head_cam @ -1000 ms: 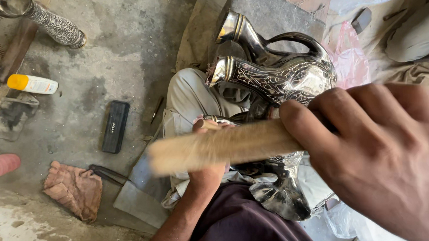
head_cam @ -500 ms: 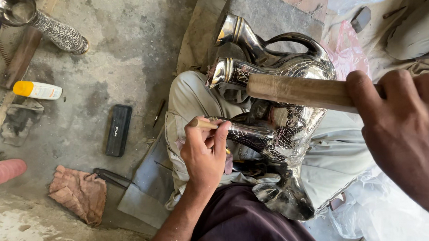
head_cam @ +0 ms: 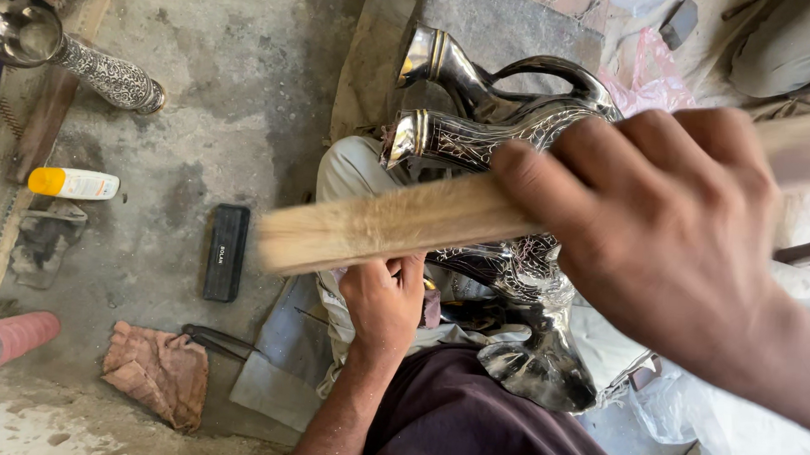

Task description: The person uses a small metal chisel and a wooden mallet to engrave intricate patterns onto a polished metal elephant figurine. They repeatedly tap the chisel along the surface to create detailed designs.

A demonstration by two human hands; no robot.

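Observation:
My right hand (head_cam: 667, 234) fills the right of the view, gripping a pale wooden stick (head_cam: 377, 226) that is blurred with motion and points left. Below it my left hand (head_cam: 384, 301) is curled around a small metal tool, mostly hidden in the fist, pressed against an engraved dark metal jug (head_cam: 506, 262). The jug lies across my lap with its banded neck (head_cam: 411, 134) toward the left. A second jug's spout and handle (head_cam: 453, 62) show just behind it.
On the concrete floor to the left lie a black block (head_cam: 226, 251), a white tube with a yellow cap (head_cam: 75, 183), a brown rag (head_cam: 157, 372), pliers (head_cam: 215, 338) and a pink cylinder (head_cam: 0, 343). An engraved metal goblet (head_cam: 69, 52) lies at top left. White plastic (head_cam: 766, 446) sits at bottom right.
The stick was raised half a second ago and has swung back down toward my left hand. My left hand stays on the jug with its tool.

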